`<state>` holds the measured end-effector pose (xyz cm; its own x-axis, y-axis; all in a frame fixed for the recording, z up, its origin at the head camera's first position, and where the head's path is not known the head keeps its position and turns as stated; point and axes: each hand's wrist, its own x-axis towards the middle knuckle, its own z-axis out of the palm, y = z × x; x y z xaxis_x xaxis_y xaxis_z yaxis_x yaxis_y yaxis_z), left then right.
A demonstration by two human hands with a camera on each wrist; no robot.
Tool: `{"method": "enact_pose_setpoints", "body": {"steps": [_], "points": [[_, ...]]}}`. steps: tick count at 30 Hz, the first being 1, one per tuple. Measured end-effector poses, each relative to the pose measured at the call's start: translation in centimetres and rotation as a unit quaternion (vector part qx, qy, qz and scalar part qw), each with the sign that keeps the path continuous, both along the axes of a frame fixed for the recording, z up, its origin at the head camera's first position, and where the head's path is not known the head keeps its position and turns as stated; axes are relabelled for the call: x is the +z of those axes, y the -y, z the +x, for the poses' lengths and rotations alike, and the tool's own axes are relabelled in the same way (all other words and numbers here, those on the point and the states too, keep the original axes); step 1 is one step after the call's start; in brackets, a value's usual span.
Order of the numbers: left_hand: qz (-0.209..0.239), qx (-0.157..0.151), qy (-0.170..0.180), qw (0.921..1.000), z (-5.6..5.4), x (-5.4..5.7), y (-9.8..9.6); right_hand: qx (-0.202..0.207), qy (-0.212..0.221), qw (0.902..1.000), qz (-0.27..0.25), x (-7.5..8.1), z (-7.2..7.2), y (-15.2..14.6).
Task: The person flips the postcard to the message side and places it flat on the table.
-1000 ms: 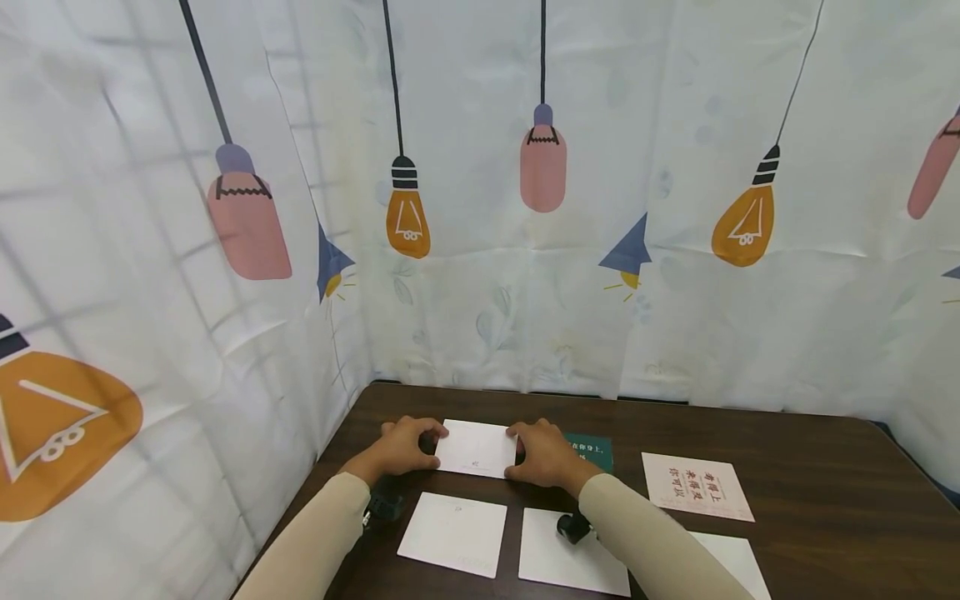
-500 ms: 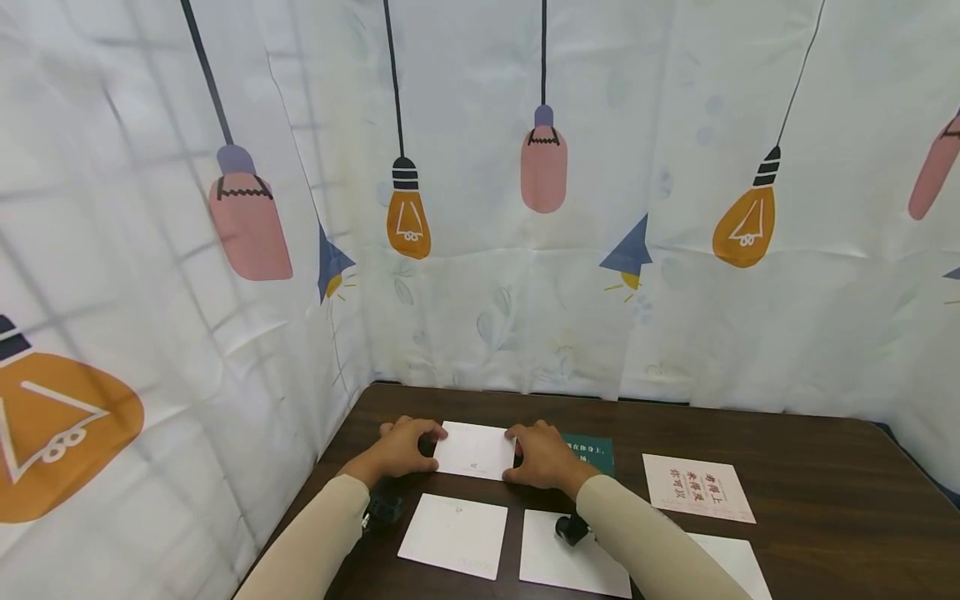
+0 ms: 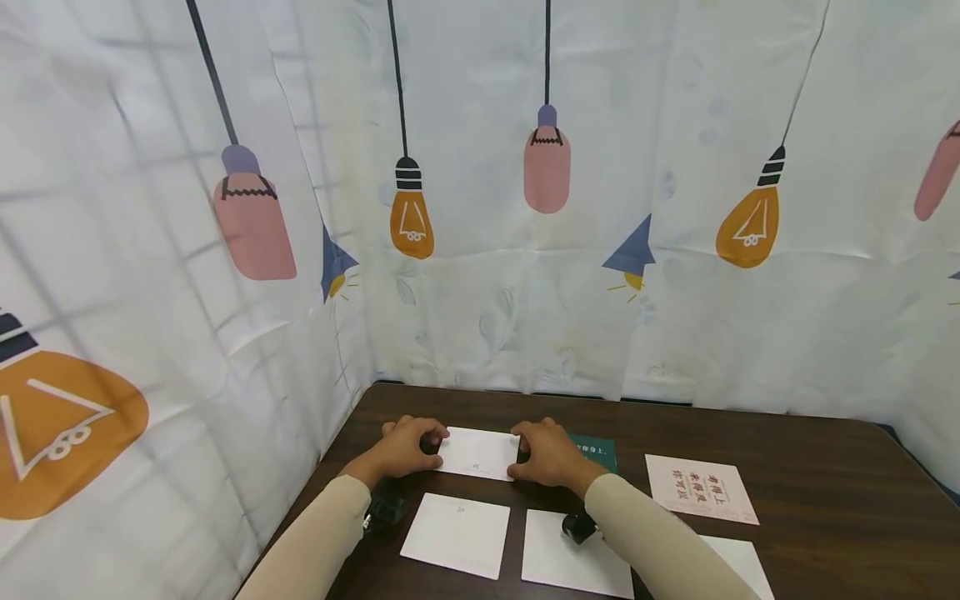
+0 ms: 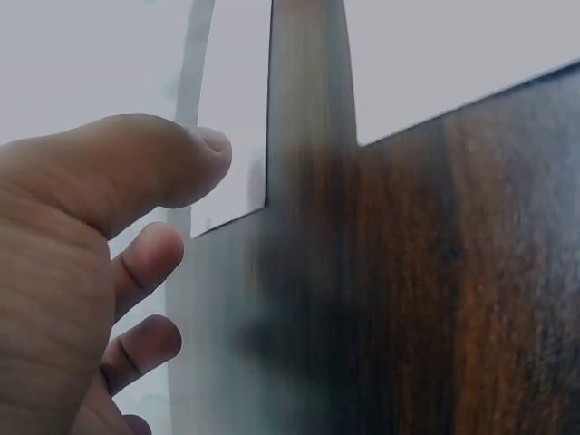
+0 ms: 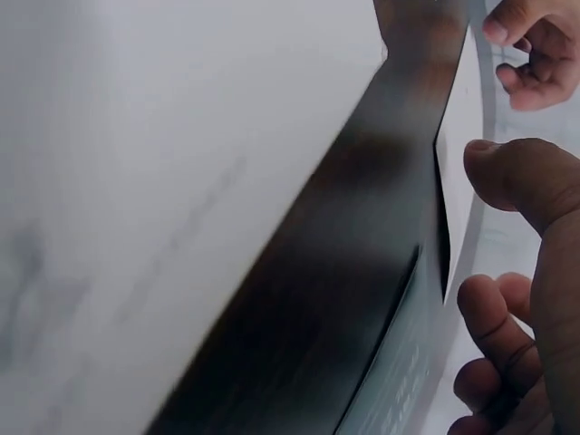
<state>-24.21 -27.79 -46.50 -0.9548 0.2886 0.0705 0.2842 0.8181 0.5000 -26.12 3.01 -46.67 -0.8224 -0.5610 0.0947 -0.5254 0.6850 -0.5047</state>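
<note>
A white card with a tiny print near its lower edge lies between the two hands at the table's back left. My left hand holds its left edge, thumb at the near corner and a finger at the far one. On the opposite edge my right hand grips in the same manner. From the left wrist, the thumb overlaps the card while other fingers curl below. The right wrist view shows the card a little raised above a dark shadow. Exact finger contact is hard to see.
Beside the right hand lies a green card, partly covered. Farther right is a pink card with red characters. In front are white cards: one at left, one under the right wrist, one behind the sleeve. Curtains surround the dark table.
The white card between the hands has tipped flatter, its far edge coming down. Both hands stay almost where they were, and the view has shifted slightly.
</note>
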Motion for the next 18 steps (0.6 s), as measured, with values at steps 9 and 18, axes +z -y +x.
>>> {"method": "enact_pose_setpoints", "body": {"steps": [9, 18], "points": [[-0.010, -0.025, -0.018, 0.9995, 0.1, 1.0, -1.7, 0.016, 0.014, 0.9996, -0.018, 0.0, -0.4, -1.7], [-0.014, -0.075, -0.011, 0.9971, -0.2, 1.5, -3.9, 0.022, 0.008, 0.9996, -0.015, 0.6, -0.3, -3.0]]}}
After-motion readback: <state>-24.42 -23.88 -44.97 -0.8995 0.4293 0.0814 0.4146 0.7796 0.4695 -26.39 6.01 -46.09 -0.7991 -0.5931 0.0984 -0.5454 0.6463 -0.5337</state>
